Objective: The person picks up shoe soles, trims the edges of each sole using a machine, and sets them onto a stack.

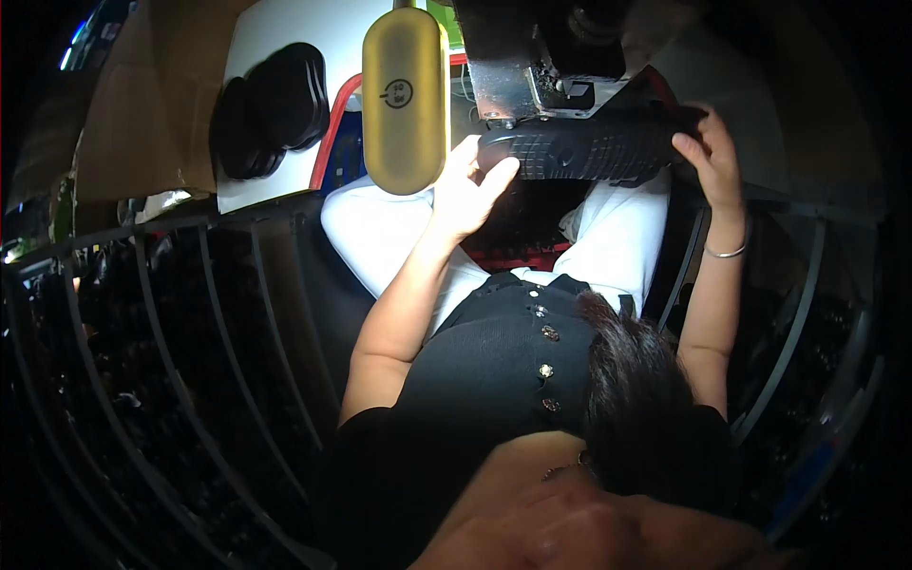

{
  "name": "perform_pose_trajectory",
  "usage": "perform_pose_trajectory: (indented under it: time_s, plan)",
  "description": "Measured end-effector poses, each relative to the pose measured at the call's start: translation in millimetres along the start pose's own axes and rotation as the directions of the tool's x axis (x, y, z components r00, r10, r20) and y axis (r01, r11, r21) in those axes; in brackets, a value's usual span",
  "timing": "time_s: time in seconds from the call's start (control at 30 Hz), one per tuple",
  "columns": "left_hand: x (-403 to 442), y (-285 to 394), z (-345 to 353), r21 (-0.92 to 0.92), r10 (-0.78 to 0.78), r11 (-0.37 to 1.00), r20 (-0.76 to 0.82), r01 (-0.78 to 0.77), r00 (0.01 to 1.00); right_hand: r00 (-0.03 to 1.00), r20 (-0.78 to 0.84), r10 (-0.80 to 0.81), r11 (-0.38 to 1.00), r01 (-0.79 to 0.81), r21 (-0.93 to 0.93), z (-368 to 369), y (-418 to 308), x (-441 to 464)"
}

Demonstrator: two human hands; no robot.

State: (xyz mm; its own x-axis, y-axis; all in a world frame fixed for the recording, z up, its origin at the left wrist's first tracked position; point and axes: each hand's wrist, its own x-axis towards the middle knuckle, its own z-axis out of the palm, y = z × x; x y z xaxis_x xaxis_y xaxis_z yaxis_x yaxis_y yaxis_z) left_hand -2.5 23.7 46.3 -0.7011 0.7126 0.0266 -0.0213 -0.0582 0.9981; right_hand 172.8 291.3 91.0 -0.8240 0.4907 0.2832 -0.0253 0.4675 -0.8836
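A black shoe (598, 154) lies sideways under the machine head, its ridged, grid-patterned sole turned toward me. My left hand (463, 193) grips one end, with the thumb against the sole's edge and the fingers partly hidden behind. At the other end my right hand (712, 161) is closed round the shoe, thumb on the near side. Directly above the shoe is the dark metal head of what looks like a sewing machine (560, 81); where it meets the shoe is hidden.
A long yellow lamp (404, 114) hangs close to my left hand. Black sole-shaped pieces (285, 100) are stacked on a white, red-edged table (249, 190). Racks with metal bars (228, 332) holding dark items stand on both sides. A cardboard sheet (142, 123) is at the far left.
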Motion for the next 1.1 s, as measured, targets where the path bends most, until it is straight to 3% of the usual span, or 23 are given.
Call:
perform_pose_trajectory:
  time_s: [0.03, 0.1, 0.2, 0.23, 0.3, 0.33, 0.37, 0.47, 0.5, 0.6, 0.63, 0.7, 0.8, 0.83, 0.87, 0.9, 0.93, 0.97, 1.0, 1.07, 1.1]
  plan:
    - [-2.0, -0.3, -4.8, -0.005, -0.026, 1.0, -0.011, 0.026, 1.0, 0.99, -0.043, -0.133, 0.991, 0.133, -0.009, 5.9, -6.3, 11.7]
    - [-5.5, -2.7, -19.5, -0.014, -0.076, 0.997, -0.032, 0.075, 0.997, 0.993, 0.055, -0.102, 0.989, 0.107, -0.106, 6.5, -7.9, 22.8]
    - [-9.0, -14.2, -51.5, 0.038, 0.063, 0.997, -0.019, -0.062, 0.998, 0.993, 0.09, -0.07, 0.957, 0.093, -0.276, 22.3, -14.3, 27.4]
    - [-10.4, -15.4, -56.8, 0.112, 0.1, 0.99, -0.107, -0.088, 0.989, 0.996, 0.075, -0.042, 0.973, 0.058, -0.224, 33.9, -17.8, 24.7]
    - [-15.9, -13.9, -75.8, 0.035, 0.057, 0.998, -0.09, -0.054, 0.994, 0.998, 0.058, 0.035, 0.997, -0.03, -0.075, 60.5, -22.6, 14.9]
    - [-18.8, -18.0, -87.1, 0.003, 0.035, 0.999, -0.095, -0.034, 0.995, 0.996, 0.044, 0.081, 0.98, -0.072, -0.183, 71.2, -26.7, 10.8]
    - [-20.7, -27.6, -100.7, -0.03, 0.021, 0.999, -0.08, -0.024, 0.997, 0.998, 0.008, 0.056, 0.988, -0.054, -0.145, 86.2, -13.6, 5.4]
    - [-26.6, -32.4, -123.1, -0.237, -0.075, 0.969, -0.011, 0.07, 0.997, 0.999, -0.012, -0.044, 0.966, 0.04, -0.256, 111.6, -31.9, 4.5]
    - [-26.7, -35.3, -130.1, -0.235, -0.112, 0.964, 0.054, 0.122, 0.992, 0.991, 0.12, -0.062, 0.998, 0.064, -0.015, 111.5, -57.1, 18.1]
    - [-23.5, -47.5, -135.5, -0.148, -0.253, 0.948, 0.177, 0.28, 0.951, 0.961, 0.268, 0.067, 0.997, -0.055, -0.053, 116.1, -66.1, 25.1]
    - [-19.9, -49.2, -134.2, -0.106, -0.306, 0.938, 0.203, 0.331, 0.93, 0.956, 0.291, -0.02, 0.988, 0.063, -0.139, 117.8, -61.9, 27.2]
    - [-2.0, -47.4, -120.9, 0.167, -0.348, 0.936, 0.332, 0.309, 0.877, 0.921, 0.353, -0.167, 0.932, 0.264, -0.248, 120.7, -48.3, 30.4]
    - [22.4, 9.8, -53.8, 0.304, -0.374, 0.92, 0.496, 0.248, 0.783, 0.796, 0.308, -0.521, 0.727, 0.603, -0.328, 129.9, -27.7, 32.1]
    - [24.8, 16.9, -34.6, 0.302, -0.259, 0.944, 0.432, 0.132, 0.864, 0.775, 0.316, -0.547, 0.66, 0.632, -0.407, 130.5, -28.8, 32.7]
    - [26.4, 18.8, -19.0, 0.309, -0.133, 0.951, 0.365, 0.014, 0.922, 0.835, 0.297, -0.463, 0.784, 0.543, -0.303, 130.0, -25.5, 29.0]
    - [28.2, 8.1, -9.8, 0.196, 0.028, 0.976, 0.331, -0.098, 0.943, 0.886, 0.275, -0.373, 0.884, 0.43, -0.185, 129.5, -22.1, 25.3]
    - [26.8, 9.9, -1.3, 0.097, -0.005, 0.995, 0.287, -0.024, 0.958, 0.927, 0.249, -0.28, 0.95, 0.305, -0.066, 129.0, -18.7, 21.7]
    - [22.5, 14.3, 5.5, -0.007, -0.046, 0.999, 0.247, 0.049, 0.968, 0.966, 0.17, -0.193, 0.967, 0.158, 0.2, 131.2, -13.5, 12.3]
    - [18.8, 16.7, 11.6, -0.115, -0.09, 0.987, 0.209, 0.116, 0.974, 0.989, 0.121, -0.085, 0.888, 0.02, 0.459, 133.2, -6.7, 0.4]
    - [14.8, 9.5, 17.0, -0.158, -0.1, 0.98, 0.135, 0.121, 0.986, 0.874, 0.387, 0.294, 0.778, -0.454, 0.434, 137.5, 15.8, -50.3]
    - [13.7, 5.2, 17.8, -0.16, -0.087, 0.982, 0.107, 0.103, 0.99, 0.851, 0.435, 0.294, 0.821, -0.458, 0.341, 146.8, 40.6, -77.0]
